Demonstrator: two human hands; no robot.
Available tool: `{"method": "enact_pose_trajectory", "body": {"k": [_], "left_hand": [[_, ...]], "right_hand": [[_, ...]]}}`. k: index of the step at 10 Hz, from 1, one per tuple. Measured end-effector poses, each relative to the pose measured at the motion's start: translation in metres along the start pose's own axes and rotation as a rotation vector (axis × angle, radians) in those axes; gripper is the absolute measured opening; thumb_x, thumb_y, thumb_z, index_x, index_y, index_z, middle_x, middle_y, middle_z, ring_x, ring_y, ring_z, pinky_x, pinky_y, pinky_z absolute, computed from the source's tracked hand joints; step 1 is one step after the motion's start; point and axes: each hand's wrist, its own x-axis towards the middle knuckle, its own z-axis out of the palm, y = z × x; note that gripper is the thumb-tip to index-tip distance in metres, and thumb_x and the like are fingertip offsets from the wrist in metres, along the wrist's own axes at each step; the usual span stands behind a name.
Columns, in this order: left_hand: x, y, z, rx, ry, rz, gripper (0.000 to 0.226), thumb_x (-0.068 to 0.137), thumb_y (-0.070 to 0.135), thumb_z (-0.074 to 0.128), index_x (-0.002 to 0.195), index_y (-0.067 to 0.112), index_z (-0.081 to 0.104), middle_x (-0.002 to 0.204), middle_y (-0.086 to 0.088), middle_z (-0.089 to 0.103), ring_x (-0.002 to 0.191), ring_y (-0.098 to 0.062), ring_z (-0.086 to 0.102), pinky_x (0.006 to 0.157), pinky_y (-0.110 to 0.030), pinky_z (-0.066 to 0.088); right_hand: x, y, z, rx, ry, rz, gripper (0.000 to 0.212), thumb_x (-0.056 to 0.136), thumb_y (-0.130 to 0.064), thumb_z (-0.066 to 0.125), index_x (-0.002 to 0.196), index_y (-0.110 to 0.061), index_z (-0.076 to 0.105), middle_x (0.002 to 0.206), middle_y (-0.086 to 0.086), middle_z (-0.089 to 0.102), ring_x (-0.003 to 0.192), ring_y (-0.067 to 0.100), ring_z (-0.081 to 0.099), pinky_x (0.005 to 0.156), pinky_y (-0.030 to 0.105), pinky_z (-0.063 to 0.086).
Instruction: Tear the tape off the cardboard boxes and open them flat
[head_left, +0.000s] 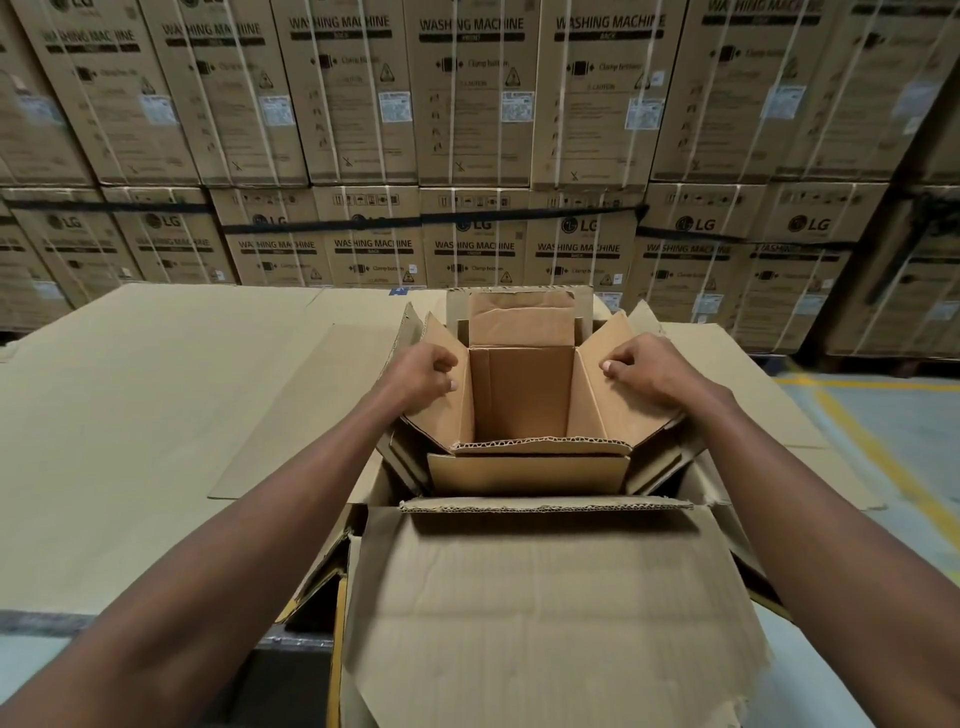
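Fingers (451, 385): on both hands they are curled tight, each set pinching the top edge of 1 side flap of the small box; the thumbs are seen on the inner faces.
Left hand (423, 374): closed on the left flap (441, 415) of the small box, at the flap's upper edge.
Right hand (647, 371): closed on the right flap (618, 410) of the small box, at the flap's upper edge.
Small box (522, 400): open at the top, brown inside, its 2 side flaps splayed outward; its near flap (527, 473) is folded down toward the camera and its far flap (519, 317) stands upright behind the opening. No tape can be made out on it.
Large box (545, 613): the small box is seated in its open top; its wide, creased near flap is spread below the small box, with a ragged lower right edge.
Flattened cardboard sheets (171, 415): laid out to the left of and behind the small box.
Stacked cartons (467, 104): printed "WASHING MACHINE", strapped with white bands, walled up in 2 tiers behind the small box.
Floor (893, 431): grey, with yellow lines, to the right of the small box.
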Motion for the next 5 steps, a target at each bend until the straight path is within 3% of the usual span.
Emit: {"method": "enact_pose_trajectory", "body": {"k": [1,2,3,4,5], "left_hand": [[-0.006,0.004,0.002,0.109,0.042,-0.002,0.038,0.096,0.026,0.073,0.133,0.017,0.069,0.137,-0.006,0.065,0.119,-0.021,0.059,0.078,-0.026,0.050],[-0.018,0.007,0.004,0.522,0.142,0.028,0.025,0.096,0.038,0.071,0.116,0.024,0.077,0.148,-0.003,0.055,0.152,-0.029,0.028,0.120,-0.066,0.009],[-0.034,0.009,0.002,0.675,0.167,-0.001,0.027,0.101,0.041,0.061,0.106,0.022,0.079,0.130,-0.004,0.066,0.146,-0.028,0.040,0.117,-0.074,-0.008],[-0.048,0.014,0.000,0.705,0.095,-0.031,0.029,0.103,0.041,0.057,0.114,0.024,0.078,0.127,-0.002,0.069,0.145,-0.025,0.042,0.115,-0.075,-0.010],[-0.057,0.022,-0.006,0.709,0.060,-0.025,0.031,0.104,0.040,0.054,0.120,0.023,0.075,0.136,-0.003,0.066,0.151,-0.024,0.036,0.114,-0.075,-0.012]], "right_hand": [[-0.003,0.002,-0.004,-0.059,-0.015,0.009,0.025,0.101,-0.023,0.064,0.120,-0.016,0.078,0.120,0.005,0.074,0.110,0.024,0.063,0.093,0.034,0.048],[-0.004,0.016,0.000,-0.194,0.021,0.084,0.025,0.098,-0.031,0.062,0.116,-0.025,0.079,0.124,0.011,0.069,0.119,0.033,0.054,0.100,0.043,0.045],[-0.016,0.023,0.008,-0.334,0.038,0.106,0.027,0.096,-0.036,0.058,0.113,-0.031,0.077,0.123,0.012,0.063,0.125,0.037,0.043,0.101,0.048,0.034],[-0.035,0.014,0.010,-0.506,0.050,0.014,0.025,0.100,-0.036,0.057,0.115,-0.027,0.075,0.115,0.005,0.069,0.121,0.030,0.048,0.105,0.051,0.024],[-0.047,-0.003,0.002,-0.598,0.000,-0.006,0.034,0.101,-0.049,0.054,0.119,-0.027,0.073,0.117,0.000,0.070,0.122,0.025,0.052,0.107,0.054,0.022]]}}
